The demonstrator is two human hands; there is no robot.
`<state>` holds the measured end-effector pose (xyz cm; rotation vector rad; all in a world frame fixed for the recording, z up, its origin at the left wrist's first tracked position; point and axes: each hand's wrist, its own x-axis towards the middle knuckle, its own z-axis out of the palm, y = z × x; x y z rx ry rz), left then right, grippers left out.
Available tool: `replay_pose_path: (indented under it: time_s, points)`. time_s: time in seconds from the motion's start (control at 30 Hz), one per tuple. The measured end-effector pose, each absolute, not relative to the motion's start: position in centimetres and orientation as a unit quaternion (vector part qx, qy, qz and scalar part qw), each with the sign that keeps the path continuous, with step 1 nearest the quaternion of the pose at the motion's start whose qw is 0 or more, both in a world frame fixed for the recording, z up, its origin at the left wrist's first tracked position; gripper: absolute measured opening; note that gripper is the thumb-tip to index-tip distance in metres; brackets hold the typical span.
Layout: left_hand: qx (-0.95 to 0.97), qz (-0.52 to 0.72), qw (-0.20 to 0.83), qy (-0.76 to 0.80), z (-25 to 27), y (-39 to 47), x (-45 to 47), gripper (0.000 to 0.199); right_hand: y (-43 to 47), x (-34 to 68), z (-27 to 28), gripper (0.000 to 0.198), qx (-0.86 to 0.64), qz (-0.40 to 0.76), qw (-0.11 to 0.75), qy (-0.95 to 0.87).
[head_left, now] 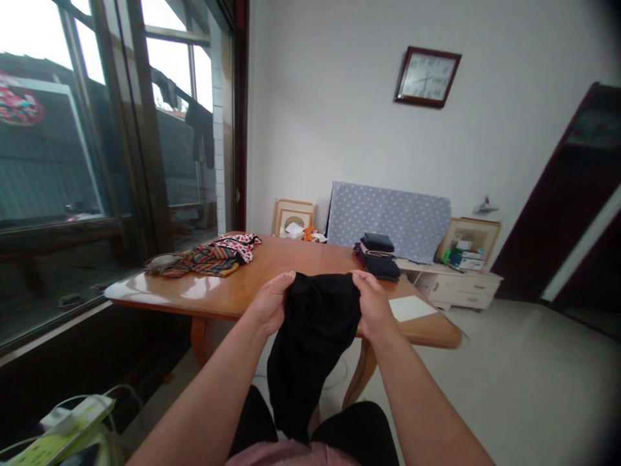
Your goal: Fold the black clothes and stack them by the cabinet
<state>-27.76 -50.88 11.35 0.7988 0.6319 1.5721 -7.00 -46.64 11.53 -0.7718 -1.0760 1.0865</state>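
A black garment, perhaps trousers, hangs between my two hands in front of the table's near edge. My left hand is closed on its upper left corner, and my right hand pinches the upper right corner. The top edge is stretched fairly straight, while the lower part droops down towards my knees. Which kind of garment it is cannot be made out for certain. Behind my right hand, a stack of folded dark clothes stands on the wooden table.
Patterned clothes lie heaped on the table's left side. A white sheet rests near its right corner. Beyond stand a white cabinet and a blue dotted cloth. A power strip with cables is at lower left, below the window.
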Motion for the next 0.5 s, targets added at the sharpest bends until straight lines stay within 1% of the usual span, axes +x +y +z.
replay_pose_path:
  time_s: [0.1, 0.13, 0.17, 0.23, 0.27, 0.3, 0.43, 0.5]
  points:
    - [0.330, 0.671, 0.612, 0.258, 11.7, -51.1, -27.3, 0.022, -48.4, -8.0, 12.0, 0.056, -0.312, 0.492, 0.550, -0.599]
    - [0.333, 0.666, 0.618, 0.253, 11.9, -51.2, -27.2, 0.022, -48.8, -8.3, 12.1, 0.060, -0.303, 0.483, 0.511, -0.644]
    - [0.337, 0.662, 0.622, 0.249, 12.0, -51.3, -27.2, 0.022, -49.0, -8.6, 12.1, 0.057, -0.297, 0.466, 0.475, -0.684]
    - [0.342, 0.661, 0.620, 0.247, 12.2, -51.5, -27.4, 0.023, -48.8, -8.8, 11.8, 0.036, -0.310, 0.427, 0.440, -0.726]
    - [0.342, 0.666, 0.613, 0.252, 12.3, -51.5, -27.5, 0.024, -48.5, -8.8, 11.7, 0.026, -0.322, 0.424, 0.445, -0.721]
    - [0.341, 0.674, 0.601, 0.261, 12.3, -51.5, -27.8, 0.025, -48.2, -8.7, 11.5, 0.022, -0.333, 0.436, 0.463, -0.696]
    - [0.344, 0.705, 0.539, 0.307, 11.6, -51.0, -29.4, 0.028, -46.7, -7.9, 11.7, 0.028, -0.321, 0.559, 0.572, -0.508]
    - [0.350, 0.717, 0.505, 0.330, 11.1, -50.6, -30.5, 0.028, -46.1, -7.2, 12.0, 0.032, -0.320, 0.563, 0.618, -0.445]
